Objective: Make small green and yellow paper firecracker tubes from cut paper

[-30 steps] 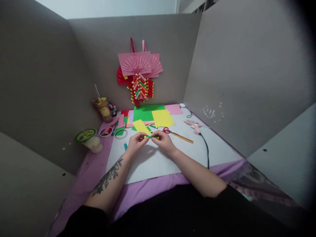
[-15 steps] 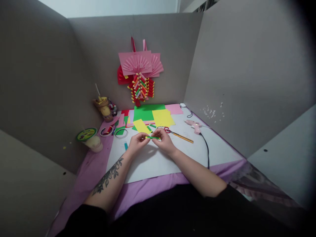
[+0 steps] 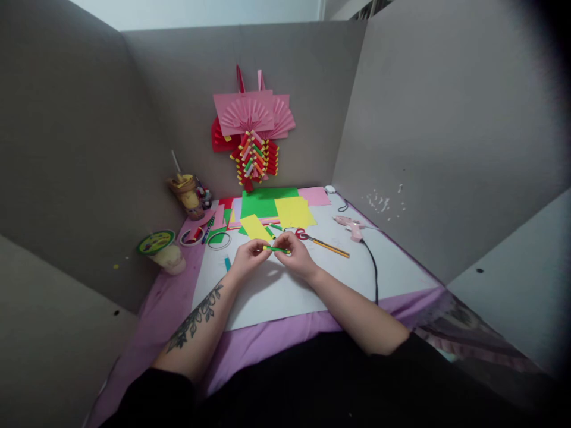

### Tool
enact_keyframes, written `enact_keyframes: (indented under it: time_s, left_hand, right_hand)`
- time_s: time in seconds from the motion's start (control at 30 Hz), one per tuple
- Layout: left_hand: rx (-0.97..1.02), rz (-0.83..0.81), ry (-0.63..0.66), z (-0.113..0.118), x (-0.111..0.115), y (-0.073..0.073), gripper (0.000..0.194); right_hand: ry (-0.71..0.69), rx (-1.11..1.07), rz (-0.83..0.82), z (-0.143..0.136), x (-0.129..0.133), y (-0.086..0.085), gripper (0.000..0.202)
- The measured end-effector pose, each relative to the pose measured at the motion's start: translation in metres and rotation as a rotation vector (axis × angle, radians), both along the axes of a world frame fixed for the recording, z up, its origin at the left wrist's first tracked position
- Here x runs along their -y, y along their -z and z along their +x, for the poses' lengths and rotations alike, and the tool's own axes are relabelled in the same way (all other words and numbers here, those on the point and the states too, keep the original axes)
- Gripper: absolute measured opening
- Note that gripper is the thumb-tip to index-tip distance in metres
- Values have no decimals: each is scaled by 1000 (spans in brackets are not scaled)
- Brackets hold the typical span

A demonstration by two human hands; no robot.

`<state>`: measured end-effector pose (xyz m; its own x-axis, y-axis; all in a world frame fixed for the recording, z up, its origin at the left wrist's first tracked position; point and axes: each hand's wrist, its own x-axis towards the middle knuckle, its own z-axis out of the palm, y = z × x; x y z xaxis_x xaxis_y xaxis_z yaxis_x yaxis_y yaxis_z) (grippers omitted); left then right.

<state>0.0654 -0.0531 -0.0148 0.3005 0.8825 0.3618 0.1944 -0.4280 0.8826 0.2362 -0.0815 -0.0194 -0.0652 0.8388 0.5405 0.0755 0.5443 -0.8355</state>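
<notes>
Between my two hands is a small green paper roll (image 3: 277, 249) with yellow ends, lying crosswise above the white sheet (image 3: 276, 297). My left hand (image 3: 251, 257) pinches its left end with thumb and fingers. At the other end, my right hand (image 3: 294, 252) has its fingers closed on the roll. Two similar green rolls with yellow ends, one of them a green roll (image 3: 276, 227), lie just beyond my fingertips. Near them are a yellow paper strip (image 3: 255, 227) and red-handled scissors (image 3: 301, 234), beside a yellow pencil (image 3: 330, 246).
A pink glue gun (image 3: 352, 227) with a black cord lies at right. Coloured sheets (image 3: 270, 202) are at the back, below a hanging pink paper-fan decoration (image 3: 247, 113). At left stand a lidded cup (image 3: 167, 255), a tape roll (image 3: 191, 236) and a drink cup (image 3: 191, 199). Grey panels surround the table.
Both hands stay in nearly the same place with the green paper roll. Its right end sits very slightly lower than before. Nothing else has visibly moved on the table.
</notes>
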Motion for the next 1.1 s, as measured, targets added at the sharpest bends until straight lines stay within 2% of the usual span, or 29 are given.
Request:
enact_keyframes:
  time_s: [0.43,0.77,0.97,1.1]
  left_hand:
    - [12,-39,6,2,1,0,22]
    - [239,-209,52,5,-4,3,37]
    - [419,-350,57,5,-8,8,47]
    - [545,-457,40,5,-9,7,52]
  right_hand:
    - [-23,-2,-24,1,-1,2,20]
    - [-44,-63,-46,-1,-6,7,22]
    - [-37,27,-49,1,-7,9,26]
    - [-55,90,-40,2,-4,5,31]
